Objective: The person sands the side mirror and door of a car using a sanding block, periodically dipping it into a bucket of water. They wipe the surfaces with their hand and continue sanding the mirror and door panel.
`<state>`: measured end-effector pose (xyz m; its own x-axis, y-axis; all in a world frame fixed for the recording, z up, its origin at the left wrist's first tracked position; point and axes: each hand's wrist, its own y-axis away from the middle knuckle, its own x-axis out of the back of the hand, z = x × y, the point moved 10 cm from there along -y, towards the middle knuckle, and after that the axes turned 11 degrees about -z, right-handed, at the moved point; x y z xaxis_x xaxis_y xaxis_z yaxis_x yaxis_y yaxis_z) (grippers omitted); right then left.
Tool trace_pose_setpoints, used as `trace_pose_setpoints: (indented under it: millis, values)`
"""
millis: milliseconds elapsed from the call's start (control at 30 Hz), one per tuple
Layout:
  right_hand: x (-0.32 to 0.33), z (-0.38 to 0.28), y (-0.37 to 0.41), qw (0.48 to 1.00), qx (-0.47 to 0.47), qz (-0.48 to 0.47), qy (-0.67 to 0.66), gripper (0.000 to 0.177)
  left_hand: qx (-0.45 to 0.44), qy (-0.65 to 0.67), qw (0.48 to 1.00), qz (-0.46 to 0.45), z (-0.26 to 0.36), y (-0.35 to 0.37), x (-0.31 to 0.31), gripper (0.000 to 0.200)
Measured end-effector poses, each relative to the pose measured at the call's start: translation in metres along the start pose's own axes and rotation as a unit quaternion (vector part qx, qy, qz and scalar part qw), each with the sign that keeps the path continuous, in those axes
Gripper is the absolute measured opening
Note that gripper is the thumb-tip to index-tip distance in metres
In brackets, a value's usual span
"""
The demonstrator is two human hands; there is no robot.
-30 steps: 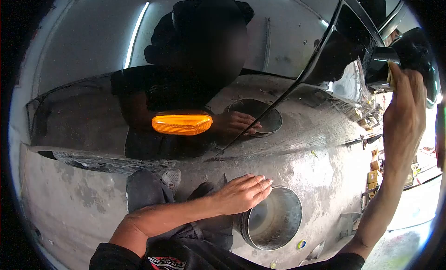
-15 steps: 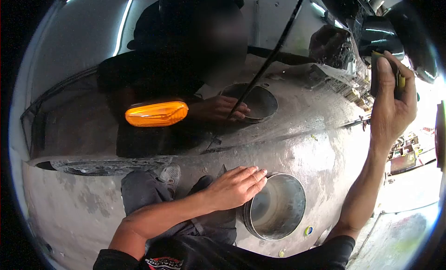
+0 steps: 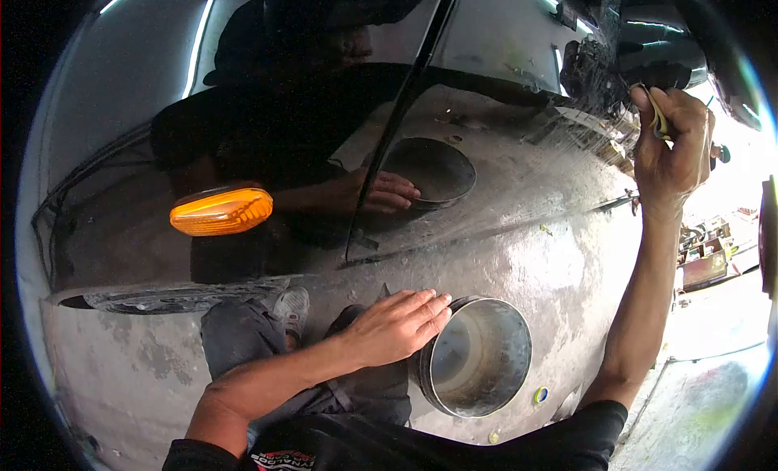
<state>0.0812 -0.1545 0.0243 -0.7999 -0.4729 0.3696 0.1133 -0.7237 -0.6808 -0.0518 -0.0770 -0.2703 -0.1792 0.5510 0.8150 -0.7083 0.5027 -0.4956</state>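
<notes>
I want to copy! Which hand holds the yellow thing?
The right hand, raised against the car, grips the yellow pad; the left hand rests flat on the metal bucket.

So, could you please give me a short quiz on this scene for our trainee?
1. True or false: the left hand is clenched in a fist.
2. The side lamp on the car panel is: A green, B orange, C blue?
3. Which hand holds the thin yellow pad up by the mirror?
Key: 1 false, its fingers lie flat at the rim of the metal pail; 2 B; 3 the right hand.
</notes>
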Motion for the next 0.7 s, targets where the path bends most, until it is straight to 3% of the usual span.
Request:
trace_pose_setpoints:
  millis: [200, 400, 567, 700]
  values:
    - [0.004, -0.005, -0.003, 1.000, 0.022, 0.012, 0.013, 0.028, 0.004, 0.006, 1.000, -0.008, -0.002, 0.001, -0.003, 0.030]
    - [-0.003, -0.003, -0.001, 1.000, -0.017, 0.005, -0.002, 0.027, -0.008, 0.015, 1.000, -0.026, -0.001, 0.001, -0.013, 0.029]
    - [0.004, -0.018, -0.021, 1.000, 0.029, 0.005, 0.002, 0.026, 0.003, 0.014, 0.999, -0.034, -0.003, 0.001, -0.018, 0.030]
    - [0.003, -0.011, -0.017, 0.999, -0.025, 0.029, -0.027, 0.024, 0.004, 0.015, 0.999, -0.032, -0.004, 0.000, -0.012, 0.030]
